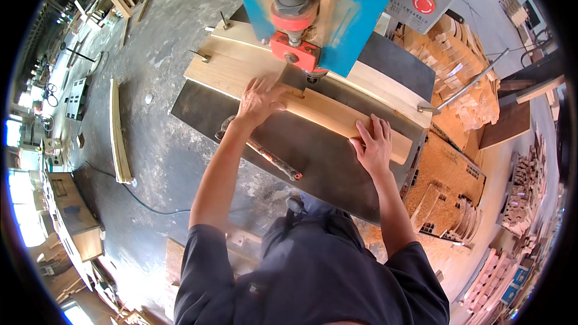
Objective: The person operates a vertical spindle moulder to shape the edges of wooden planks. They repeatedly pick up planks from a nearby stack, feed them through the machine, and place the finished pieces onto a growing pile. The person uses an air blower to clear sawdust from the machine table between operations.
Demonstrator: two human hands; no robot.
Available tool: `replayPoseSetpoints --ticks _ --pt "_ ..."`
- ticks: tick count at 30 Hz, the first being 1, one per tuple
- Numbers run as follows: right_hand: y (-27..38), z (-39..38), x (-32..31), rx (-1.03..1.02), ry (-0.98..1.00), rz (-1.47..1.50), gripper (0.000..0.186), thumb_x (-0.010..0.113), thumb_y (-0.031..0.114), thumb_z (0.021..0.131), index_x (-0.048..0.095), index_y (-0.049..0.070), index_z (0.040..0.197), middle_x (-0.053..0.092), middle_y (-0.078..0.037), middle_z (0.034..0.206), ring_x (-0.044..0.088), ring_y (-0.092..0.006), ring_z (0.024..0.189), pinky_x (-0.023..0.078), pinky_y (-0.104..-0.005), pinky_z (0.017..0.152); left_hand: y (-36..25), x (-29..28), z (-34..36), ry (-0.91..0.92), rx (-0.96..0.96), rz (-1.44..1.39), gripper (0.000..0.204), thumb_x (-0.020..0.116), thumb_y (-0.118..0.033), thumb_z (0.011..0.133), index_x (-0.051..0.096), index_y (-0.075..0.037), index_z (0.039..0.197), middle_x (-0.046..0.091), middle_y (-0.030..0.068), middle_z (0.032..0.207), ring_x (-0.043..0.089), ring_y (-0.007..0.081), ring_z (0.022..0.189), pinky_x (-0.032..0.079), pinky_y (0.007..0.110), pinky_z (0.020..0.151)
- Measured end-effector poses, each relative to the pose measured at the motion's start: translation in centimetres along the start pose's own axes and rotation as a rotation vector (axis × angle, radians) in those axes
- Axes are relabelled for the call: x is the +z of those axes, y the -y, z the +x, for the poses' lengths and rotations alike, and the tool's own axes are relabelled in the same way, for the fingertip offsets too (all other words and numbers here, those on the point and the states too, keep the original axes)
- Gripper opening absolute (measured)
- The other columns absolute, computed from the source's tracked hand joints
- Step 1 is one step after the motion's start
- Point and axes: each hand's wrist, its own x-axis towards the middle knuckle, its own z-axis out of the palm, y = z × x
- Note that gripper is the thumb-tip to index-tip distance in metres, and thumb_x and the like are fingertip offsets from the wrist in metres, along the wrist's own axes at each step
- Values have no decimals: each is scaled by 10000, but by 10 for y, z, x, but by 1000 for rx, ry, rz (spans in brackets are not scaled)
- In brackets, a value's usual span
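dark tabletop point(328, 168) lies partly hidden under the hands' point(260, 101) point(376, 144) wooden board point(322, 113).

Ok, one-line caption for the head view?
Left hand and right hand on a wooden workpiece at a blue machine.

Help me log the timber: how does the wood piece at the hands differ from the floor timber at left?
The wood piece is over the dark table; the floor timber lies on the grey floor.
The right hand touches the wood piece, the left hand is at its end; neither touches the floor timber.
In view, the wood piece slants down rightward; the floor timber runs nearly top to bottom.
Both look long and light-coloured.
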Motion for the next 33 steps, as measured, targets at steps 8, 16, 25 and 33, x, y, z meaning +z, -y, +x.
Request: replayPoseSetpoints --ticks 8,16,25,33 --pt "11 13 9 73 -11 -64 561 812 320 874 687 158 1397 551 -242 1496 506 -478 1378 388 -623 1188 5 10 7 -30 134 -107 526 899 -208 690 750 -85 1179 675 49 1290 588 305 1322 504 466 1111" --pt "12 25 20 82 -66 -130 537 805 313 867 710 148 1369 567 -253 1476 519 -481 1371 394 -600 1194 13 13 25 -37 181 -13 483 897 -174 695 757 -90 1149 673 38 1173 608 282 1240 480 504 1103" --pt "12 32 27 118 -69 -139 546 830 280 845 712 146 1361 568 -215 1499 514 -451 1392 400 -564 1203 25 26 30 -61 223 -111 469 900 -166 698 753 -95 1138 668 24 1191 601 277 1240 463 496 1094" --pt "9 35 33 156 -65 -138 575 854 228 812 714 167 1367 564 -179 1517 506 -428 1411 433 -526 1186 24 33 32 -98 179 -75 492 893 -155 700 746 -106 1167 674 16 1185 596 271 1234 462 492 1094"
